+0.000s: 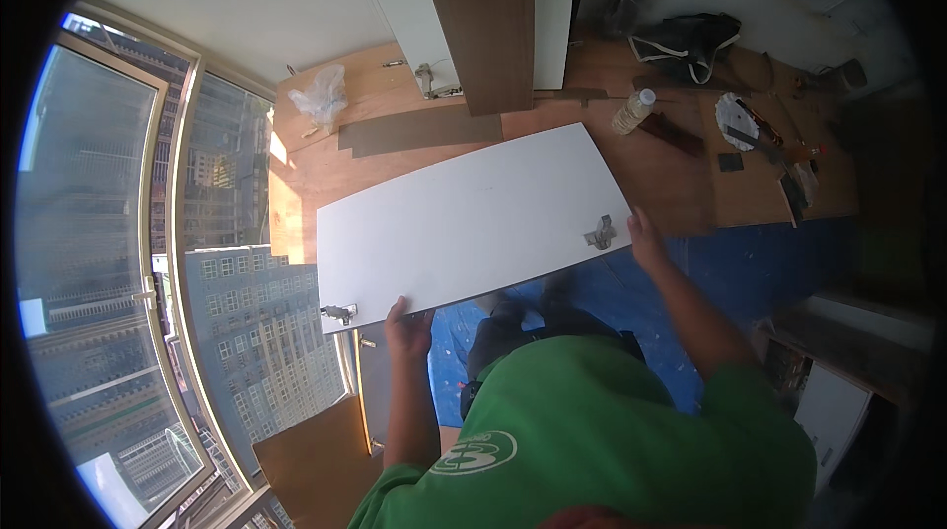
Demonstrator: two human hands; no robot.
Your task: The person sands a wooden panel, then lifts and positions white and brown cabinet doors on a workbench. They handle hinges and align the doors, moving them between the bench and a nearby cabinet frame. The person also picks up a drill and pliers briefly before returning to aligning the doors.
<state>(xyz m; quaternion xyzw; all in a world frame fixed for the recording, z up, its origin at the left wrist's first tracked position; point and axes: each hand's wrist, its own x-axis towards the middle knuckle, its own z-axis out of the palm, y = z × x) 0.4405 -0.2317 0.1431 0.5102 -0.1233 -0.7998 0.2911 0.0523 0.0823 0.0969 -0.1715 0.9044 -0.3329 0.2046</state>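
Observation:
A white cabinet door lies tilted across my front, over the near edge of the wooden worktop. My left hand grips its near long edge, thumb on top and the other fingers hidden beneath. At the right short end, my right hand holds the panel by its edge. One metal hinge is fixed near the right end, close to my right hand. Another hinge sits at the near left corner, left of my left hand.
The wooden worktop carries a plastic bag, a clear bottle, a black bag and several hand tools. Upright panels stand at the back. Blue sheeting covers the floor. A window is on the left.

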